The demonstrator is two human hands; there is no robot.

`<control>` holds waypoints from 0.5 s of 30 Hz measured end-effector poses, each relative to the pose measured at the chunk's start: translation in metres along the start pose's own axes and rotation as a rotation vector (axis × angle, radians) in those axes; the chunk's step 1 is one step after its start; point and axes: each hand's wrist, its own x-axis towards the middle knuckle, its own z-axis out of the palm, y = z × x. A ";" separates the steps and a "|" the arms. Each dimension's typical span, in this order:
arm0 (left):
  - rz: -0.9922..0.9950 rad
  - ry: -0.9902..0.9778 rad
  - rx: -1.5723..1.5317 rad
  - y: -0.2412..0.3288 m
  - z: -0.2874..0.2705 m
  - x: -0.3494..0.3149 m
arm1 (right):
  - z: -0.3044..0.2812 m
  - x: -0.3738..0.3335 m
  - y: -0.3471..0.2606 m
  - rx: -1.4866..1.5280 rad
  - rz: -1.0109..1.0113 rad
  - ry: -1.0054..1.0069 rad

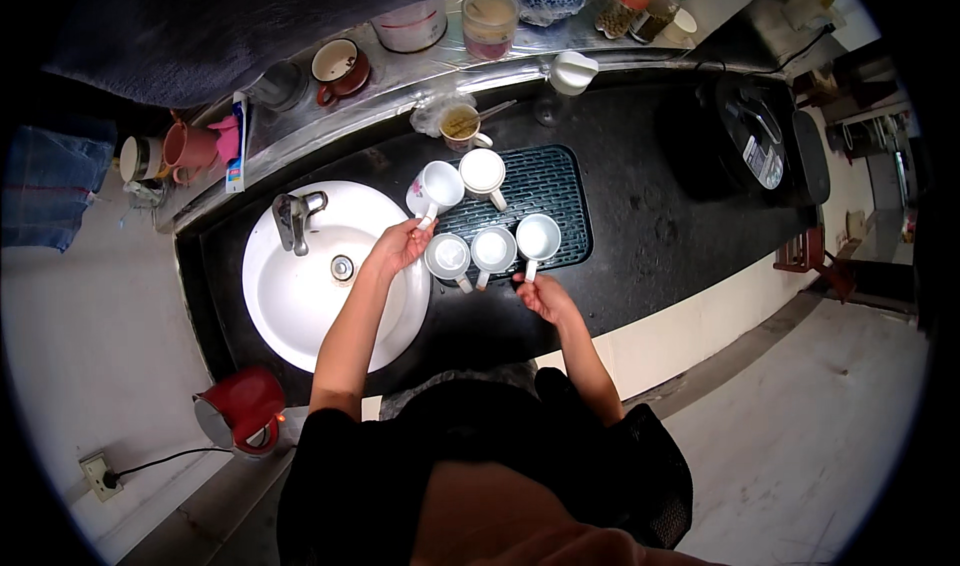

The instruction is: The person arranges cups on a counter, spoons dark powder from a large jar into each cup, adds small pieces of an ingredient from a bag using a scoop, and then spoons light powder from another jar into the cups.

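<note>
My left hand [398, 245] is closed on the handle of a white mug with a pink floral print [437, 185], which tilts at the left edge of a dark green ribbed drying tray [572, 184]. My right hand [545, 297] pinches the handle of an upright white mug [538, 236] at the tray's front right. Left of that mug stand two more white mugs, a middle one [494, 250] and a left one [447, 255], handles toward me. Behind them sits another white mug [482, 172], pale and round on top.
A white round sink [262, 288] with a metal faucet [292, 223] lies at left. Behind the tray are a patterned cup [461, 128] and a white-lidded container [572, 73]. A black appliance [745, 141] stands right, a red kettle [243, 409] lower left. Jars and a brown mug [342, 68] line the back ledge.
</note>
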 end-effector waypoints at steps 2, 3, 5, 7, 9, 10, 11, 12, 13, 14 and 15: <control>-0.099 -0.123 -0.012 0.014 -0.029 0.022 | -0.002 -0.011 -0.005 -0.334 0.034 -0.034; -0.111 -0.092 0.049 0.015 -0.028 0.026 | -0.008 -0.017 -0.008 -0.497 0.051 -0.043; -0.123 -0.023 0.161 0.016 -0.020 0.023 | -0.010 -0.034 -0.029 -0.799 -0.052 0.061; -0.141 0.046 0.315 0.016 -0.008 0.018 | -0.009 -0.041 -0.055 -0.943 -0.248 0.150; -0.167 0.029 0.464 0.018 -0.011 0.021 | 0.021 -0.038 -0.086 -1.156 -0.706 0.327; -0.166 0.111 0.539 0.016 -0.001 0.020 | 0.041 -0.032 -0.097 -1.154 -0.851 0.340; -0.081 0.144 0.769 0.015 0.000 0.021 | 0.062 -0.024 -0.106 -1.148 -1.000 0.343; 0.004 0.175 1.002 0.014 -0.002 0.026 | 0.070 -0.008 -0.111 -1.275 -1.020 0.359; 0.093 0.210 1.232 0.014 -0.006 0.030 | 0.077 0.011 -0.114 -1.402 -1.039 0.371; 0.214 0.301 1.398 0.012 -0.012 0.037 | 0.081 0.026 -0.117 -1.530 -1.056 0.383; 0.353 0.333 1.654 0.013 -0.014 0.035 | 0.090 0.033 -0.123 -1.591 -0.930 0.402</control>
